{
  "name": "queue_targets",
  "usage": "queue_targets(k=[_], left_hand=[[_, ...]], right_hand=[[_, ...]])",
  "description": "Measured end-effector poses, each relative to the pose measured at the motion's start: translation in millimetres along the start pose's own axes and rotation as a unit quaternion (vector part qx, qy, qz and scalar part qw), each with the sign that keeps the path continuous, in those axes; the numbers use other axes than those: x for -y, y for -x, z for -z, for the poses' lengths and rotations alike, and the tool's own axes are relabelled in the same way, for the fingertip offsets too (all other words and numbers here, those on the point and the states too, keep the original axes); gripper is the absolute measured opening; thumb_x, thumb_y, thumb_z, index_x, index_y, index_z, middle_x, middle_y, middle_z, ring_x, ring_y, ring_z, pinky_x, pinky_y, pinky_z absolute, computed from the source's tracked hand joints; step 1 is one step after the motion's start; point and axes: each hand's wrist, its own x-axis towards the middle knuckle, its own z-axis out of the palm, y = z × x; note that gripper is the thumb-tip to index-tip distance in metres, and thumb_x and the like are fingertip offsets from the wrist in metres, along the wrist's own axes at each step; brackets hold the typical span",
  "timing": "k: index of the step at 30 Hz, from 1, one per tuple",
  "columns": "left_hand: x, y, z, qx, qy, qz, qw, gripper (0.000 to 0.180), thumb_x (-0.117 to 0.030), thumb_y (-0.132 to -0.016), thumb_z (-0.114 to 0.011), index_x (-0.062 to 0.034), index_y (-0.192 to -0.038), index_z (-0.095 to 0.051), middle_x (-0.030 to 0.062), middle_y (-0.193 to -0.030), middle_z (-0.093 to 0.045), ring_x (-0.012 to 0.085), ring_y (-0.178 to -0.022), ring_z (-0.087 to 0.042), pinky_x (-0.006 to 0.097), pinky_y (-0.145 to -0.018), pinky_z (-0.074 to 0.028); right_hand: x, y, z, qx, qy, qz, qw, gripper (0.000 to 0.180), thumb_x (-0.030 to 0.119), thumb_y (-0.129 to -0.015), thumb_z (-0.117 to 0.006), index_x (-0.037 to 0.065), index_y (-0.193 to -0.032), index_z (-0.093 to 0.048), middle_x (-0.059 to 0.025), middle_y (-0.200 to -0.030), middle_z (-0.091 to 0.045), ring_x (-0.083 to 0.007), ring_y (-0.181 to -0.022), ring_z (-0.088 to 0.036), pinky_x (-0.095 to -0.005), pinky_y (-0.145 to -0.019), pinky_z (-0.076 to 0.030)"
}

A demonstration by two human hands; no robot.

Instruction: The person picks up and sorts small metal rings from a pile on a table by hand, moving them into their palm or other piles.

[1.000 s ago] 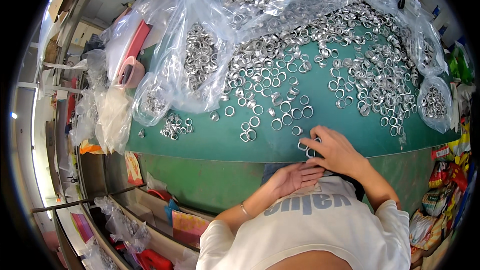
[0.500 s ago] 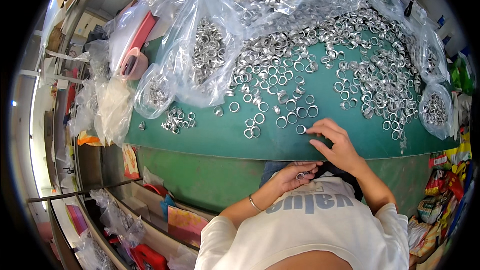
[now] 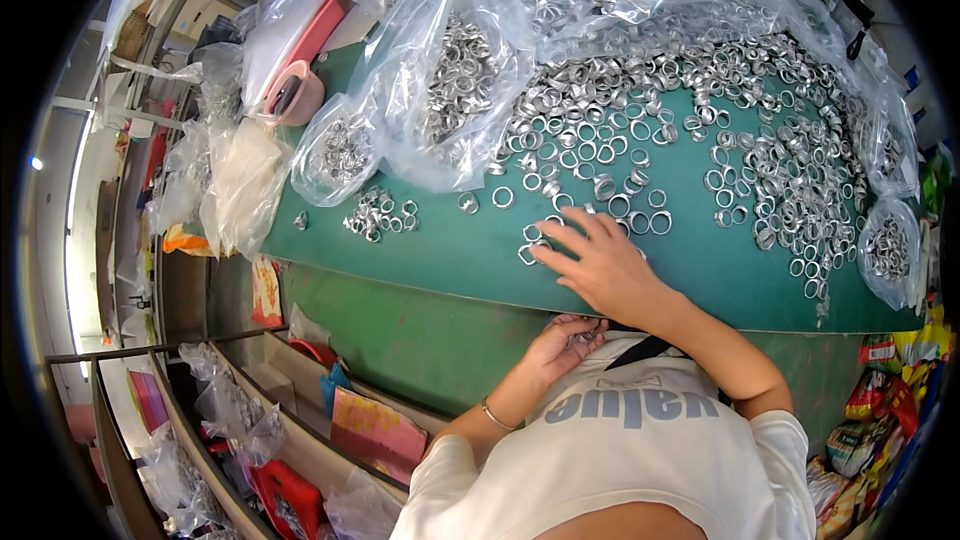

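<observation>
My right hand is over the near part of the green tabletop, its fingers apart. Its thumb and fingertips are beside a few loose silver rings, and the hand hides part of the ring cluster under it. Just below the table's front edge, my left hand is curled, palm up, with silver metal rings showing among its fingers; how many cannot be made out. Beyond the right hand, a spread of silver rings runs back into a dense heap.
Clear plastic bags of rings lie across the back and left. A small ring pile sits at the left, another large pile at the right. A pink cup stands far left. Shelving with bags is lower left.
My right hand has moved left across the rings, from a ring at the cluster's right to those at its left. The whole view has shifted slightly. My left hand stays below the edge.
</observation>
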Motion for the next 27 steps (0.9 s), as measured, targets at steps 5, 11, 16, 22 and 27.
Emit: queue_targets(k=[5, 11, 16, 22, 27], left_hand=[[-29, 19, 37, 0.219, -0.243, 0.006, 0.945, 0.014, -0.011, -0.088, -0.058, 0.0022, -0.09, -0.061, 0.0046, -0.068, -0.056, 0.011, -0.054, -0.048, 0.022, -0.047, -0.034], [-57, 54, -18, -0.097, -0.496, -0.511, 0.696, 0.02, -0.013, -0.08, -0.069, -0.0016, -0.095, -0.06, 0.001, -0.061, -0.049, 0.0107, -0.05, -0.046, 0.025, -0.046, -0.036], [-78, 33, -22, -0.225, -0.625, -0.546, 0.511, 0.03, -0.012, -0.075, -0.073, -0.0048, -0.101, -0.059, 0.0037, -0.059, -0.046, 0.0118, -0.05, -0.045, 0.027, -0.047, -0.037], [-89, 35, -8, -0.07, -0.449, -0.437, 0.776, 0.024, -0.015, -0.079, -0.07, -0.0017, -0.096, -0.058, 0.0002, -0.064, -0.049, 0.0074, -0.052, -0.045, 0.021, -0.043, -0.034], [-88, 29, -11, 0.324, 0.019, -0.154, 0.933, 0.02, -0.017, -0.091, -0.051, -0.0003, -0.102, -0.052, 0.0123, -0.104, -0.053, 0.0134, -0.085, -0.052, 0.018, -0.051, -0.041]], right_hand=[[-13, 5, -10, 0.004, 0.081, -0.043, 0.996, 0.022, 0.011, -0.072, -0.058, 0.006, -0.094, -0.058, -0.0127, -0.117, -0.05, -0.0302, -0.116, -0.042, -0.0484, -0.097, -0.029], [-12, 12, 4, -0.025, 0.081, -0.107, 0.991, 0.034, 0.014, -0.075, -0.062, 0.008, -0.108, -0.057, -0.0114, -0.123, -0.048, -0.0314, -0.119, -0.04, -0.0507, -0.099, -0.027], [-3, -2, -7, 0.055, 0.047, -0.037, 0.997, 0.048, 0.02, -0.075, -0.066, 0.015, -0.121, -0.052, -0.007, -0.13, -0.045, -0.0312, -0.124, -0.036, -0.0511, -0.102, -0.027], [-21, 18, 22, 0.035, 0.144, -0.143, 0.979, 0.043, 0.021, -0.073, -0.069, 0.013, -0.114, -0.057, -0.0076, -0.128, -0.046, -0.0313, -0.124, -0.035, -0.0533, -0.102, -0.025], [-26, 45, 39, -0.079, 0.077, -0.217, 0.97, 0.042, 0.018, -0.073, -0.07, 0.007, -0.112, -0.057, -0.012, -0.125, -0.047, -0.0325, -0.121, -0.039, -0.0488, -0.101, -0.026]])
